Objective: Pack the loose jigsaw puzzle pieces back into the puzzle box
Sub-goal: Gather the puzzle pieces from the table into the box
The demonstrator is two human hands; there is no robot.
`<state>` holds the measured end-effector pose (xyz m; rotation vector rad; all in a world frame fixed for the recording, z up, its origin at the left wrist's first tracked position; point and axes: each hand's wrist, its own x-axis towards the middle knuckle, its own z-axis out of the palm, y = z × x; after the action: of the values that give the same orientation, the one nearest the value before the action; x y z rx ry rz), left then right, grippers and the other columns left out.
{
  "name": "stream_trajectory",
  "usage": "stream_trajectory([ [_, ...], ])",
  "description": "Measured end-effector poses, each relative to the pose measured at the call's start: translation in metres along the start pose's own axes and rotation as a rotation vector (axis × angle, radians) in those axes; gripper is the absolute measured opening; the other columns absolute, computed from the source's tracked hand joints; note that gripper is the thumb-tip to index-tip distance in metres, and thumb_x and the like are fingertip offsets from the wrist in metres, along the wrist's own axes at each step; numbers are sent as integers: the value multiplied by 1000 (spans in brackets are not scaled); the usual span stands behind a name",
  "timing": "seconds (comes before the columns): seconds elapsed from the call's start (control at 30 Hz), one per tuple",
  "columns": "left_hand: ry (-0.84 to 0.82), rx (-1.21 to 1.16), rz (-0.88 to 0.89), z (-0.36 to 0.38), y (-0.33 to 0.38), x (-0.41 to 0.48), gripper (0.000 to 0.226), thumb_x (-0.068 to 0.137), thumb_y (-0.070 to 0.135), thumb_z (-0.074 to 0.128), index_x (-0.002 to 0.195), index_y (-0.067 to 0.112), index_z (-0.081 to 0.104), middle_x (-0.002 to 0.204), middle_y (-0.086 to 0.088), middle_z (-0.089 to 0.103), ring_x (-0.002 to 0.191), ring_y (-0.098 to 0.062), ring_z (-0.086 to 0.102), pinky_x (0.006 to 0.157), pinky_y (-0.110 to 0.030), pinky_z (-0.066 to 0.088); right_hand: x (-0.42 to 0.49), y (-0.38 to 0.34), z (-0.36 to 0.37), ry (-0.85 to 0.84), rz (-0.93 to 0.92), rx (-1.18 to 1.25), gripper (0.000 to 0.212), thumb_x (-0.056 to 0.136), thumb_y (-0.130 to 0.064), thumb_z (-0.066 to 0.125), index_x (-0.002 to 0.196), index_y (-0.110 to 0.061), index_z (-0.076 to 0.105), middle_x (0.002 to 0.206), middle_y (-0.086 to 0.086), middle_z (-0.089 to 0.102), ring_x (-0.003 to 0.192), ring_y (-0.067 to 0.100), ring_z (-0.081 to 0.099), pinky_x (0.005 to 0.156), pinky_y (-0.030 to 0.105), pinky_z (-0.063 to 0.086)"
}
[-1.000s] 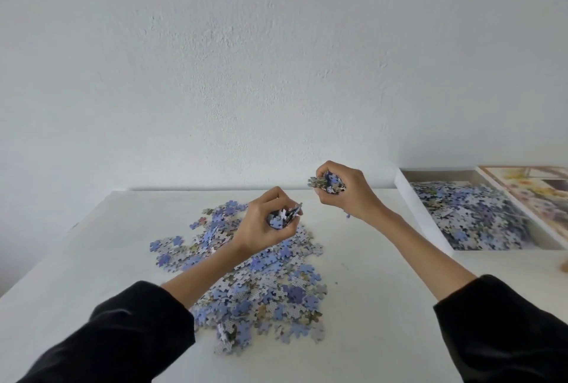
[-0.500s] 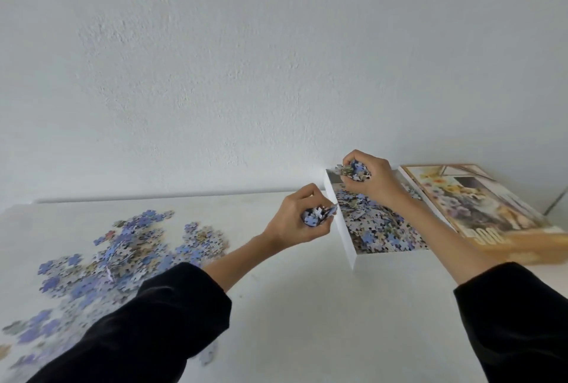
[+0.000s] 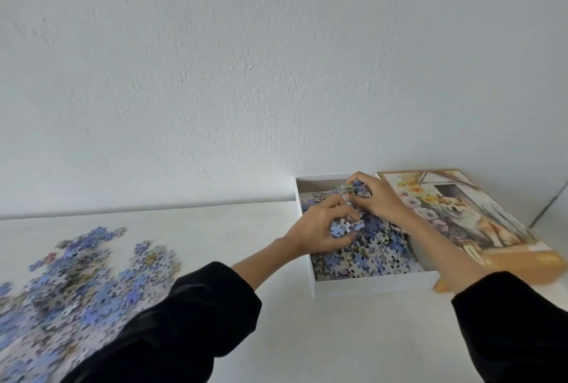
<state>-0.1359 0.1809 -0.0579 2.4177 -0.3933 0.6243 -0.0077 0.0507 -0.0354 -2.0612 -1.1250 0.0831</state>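
Since what they carry must fall within its walls, the left hand (image 3: pixel 319 229) and right hand (image 3: pixel 376 198) hang over the puzzle box (image 3: pixel 368 286) near the far right corner of the bench (image 3: pixel 307 336), fingers (image 3: pixel 330 203) clamped on pieces (image 3: pixel 339 226), the loose pile (image 3: pixel 76 284) at its left edge.

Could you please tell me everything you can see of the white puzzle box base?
The puzzle box base is a shallow, open white tray, seemingly cardboard, flat on the table near the wall. Loose blue and grey puzzle pieces cover most of its floor. The left hand and right hand each grip pieces over it. The illustrated lid lies along its right side.
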Motion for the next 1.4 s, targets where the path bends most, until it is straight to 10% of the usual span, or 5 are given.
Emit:
stream_trajectory([
  [0.33, -122, 206, -410, 19, -3, -2, 81, 79, 65, 47, 135, 9, 34, 130, -12, 38, 118, -24, 41, 95, -36, 40, -12, 22, 2, 90, 36, 10, 17, 87, -30, 59, 104, -32, 59, 100, -23, 60, 96, -4, 55, 91, 25, 40],
  [0.57, -195, 187, -524, 22, -6, 19, 111, 57, 81, 19, 134, 2, 31, 130, -19, 39, 119, -32, 42, 97, -41, 40, -19, 27, 12, 176, 29, -12, 25, 95, -11, 46, 114, -12, 61, 107, -3, 64, 74, -16, 52, 66, 2, 38],
  [0.73, -223, 274, -544, 17, -19, 32, 88, 76, 65, 55, 134, 3, 31, 130, -17, 42, 120, -31, 44, 98, -41, 38, -21, 30, 13, 301, 34, -70, 29, 92, 3, 44, 114, -3, 61, 97, 12, 67, 60, -22, 48, 53, 2, 35],
  [1.0, -88, 372, -403, 20, -9, 15, 53, 92, 42, 47, 133, 9, 41, 136, -8, 44, 126, -23, 40, 106, -38, 25, -17, 39, 17, -29, 106, -294, 39, 100, -29, 30, 133, -19, 48, 136, 1, 49, 128, 16, 39, 105, 34, 31],
  [1.4, -207, 4, -515, 1, 3, 21, 51, 102, 29, 28, 145, 4, 20, 152, -17, 16, 141, -27, 15, 111, -34, 18, -27, 19, 10, 84, 159, -103, 39, 99, -32, 31, 132, -19, 49, 130, 3, 55, 122, 18, 49, 101, 31, 37],
])
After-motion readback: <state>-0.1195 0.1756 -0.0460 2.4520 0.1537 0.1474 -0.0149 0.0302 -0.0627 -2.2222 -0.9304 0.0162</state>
